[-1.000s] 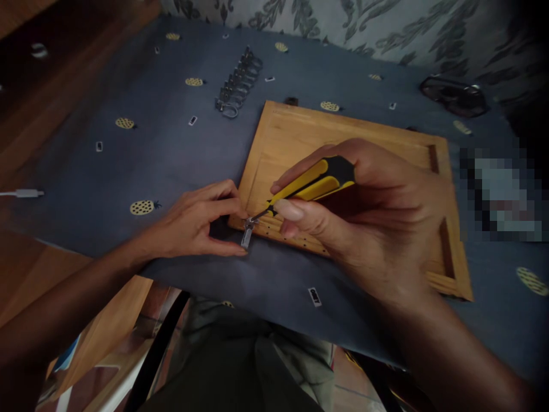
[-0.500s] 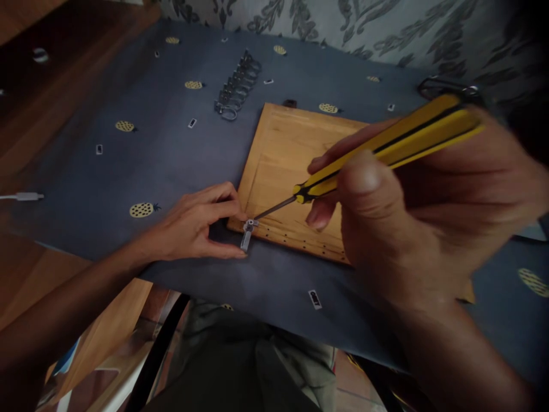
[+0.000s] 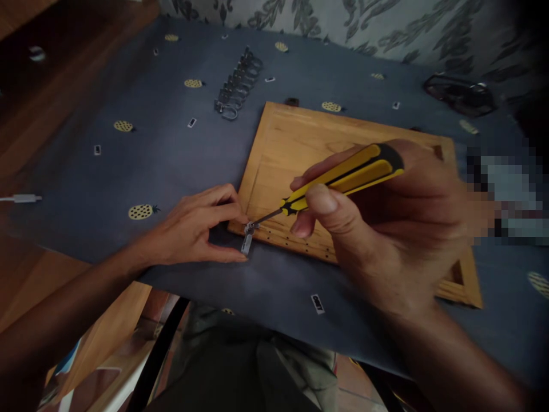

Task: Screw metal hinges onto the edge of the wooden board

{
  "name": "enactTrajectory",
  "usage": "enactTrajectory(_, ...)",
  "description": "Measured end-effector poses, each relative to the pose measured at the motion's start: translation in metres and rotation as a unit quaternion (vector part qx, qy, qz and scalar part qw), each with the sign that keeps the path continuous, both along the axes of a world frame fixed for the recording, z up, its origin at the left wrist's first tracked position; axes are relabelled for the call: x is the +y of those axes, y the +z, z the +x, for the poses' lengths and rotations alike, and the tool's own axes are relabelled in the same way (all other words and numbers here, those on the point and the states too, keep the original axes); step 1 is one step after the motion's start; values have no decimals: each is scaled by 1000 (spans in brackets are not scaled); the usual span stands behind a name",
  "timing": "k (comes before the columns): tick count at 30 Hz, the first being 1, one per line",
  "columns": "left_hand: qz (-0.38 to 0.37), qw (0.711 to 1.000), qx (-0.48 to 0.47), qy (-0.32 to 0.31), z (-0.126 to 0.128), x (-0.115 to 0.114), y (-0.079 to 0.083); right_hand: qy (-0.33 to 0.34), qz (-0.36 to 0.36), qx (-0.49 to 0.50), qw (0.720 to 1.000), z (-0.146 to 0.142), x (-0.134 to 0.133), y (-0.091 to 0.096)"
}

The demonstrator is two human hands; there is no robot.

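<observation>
In my right hand (image 3: 377, 229) is a screwdriver (image 3: 343, 177) with a yellow and black handle, its shaft slanting down to the left. The tip meets a small metal bracket (image 3: 247, 240) at the near left corner of a wooden board (image 3: 291, 137). My left hand (image 3: 201, 223) steadies this bracket between the thumb below and the fingertips above, the fingers touching the board's corner. Along the board's near edge runs a row of small dark holes. My right hand hides part of the board's middle and right side.
A row of several metal pieces with rings (image 3: 238, 86) lies beyond the board on the blue patterned tablecloth (image 3: 171, 166). A black object (image 3: 461, 94) sits at the far right. At the left edge is a white cable plug (image 3: 26, 198). A patterned wall (image 3: 343, 23) stands behind.
My right hand and the screwdriver have moved left and away from the camera, handle lower, uncovering the board's right side. My left hand stays at the bracket.
</observation>
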State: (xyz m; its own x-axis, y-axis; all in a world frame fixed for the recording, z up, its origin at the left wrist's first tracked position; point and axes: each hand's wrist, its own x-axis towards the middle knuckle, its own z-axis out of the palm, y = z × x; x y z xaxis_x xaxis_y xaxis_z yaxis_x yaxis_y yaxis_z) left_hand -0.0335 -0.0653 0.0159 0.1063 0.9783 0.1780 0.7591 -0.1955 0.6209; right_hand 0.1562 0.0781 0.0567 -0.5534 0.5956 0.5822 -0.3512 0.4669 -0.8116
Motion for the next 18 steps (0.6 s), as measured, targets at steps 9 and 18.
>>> enactTrajectory(9,-17,1000,-1,0,1,0,2,28,-16,-14,999,0,-3,3)
enactTrajectory(18,-7,1000,1,6,2,1,1,-1,104,-43,994,0,-3,3)
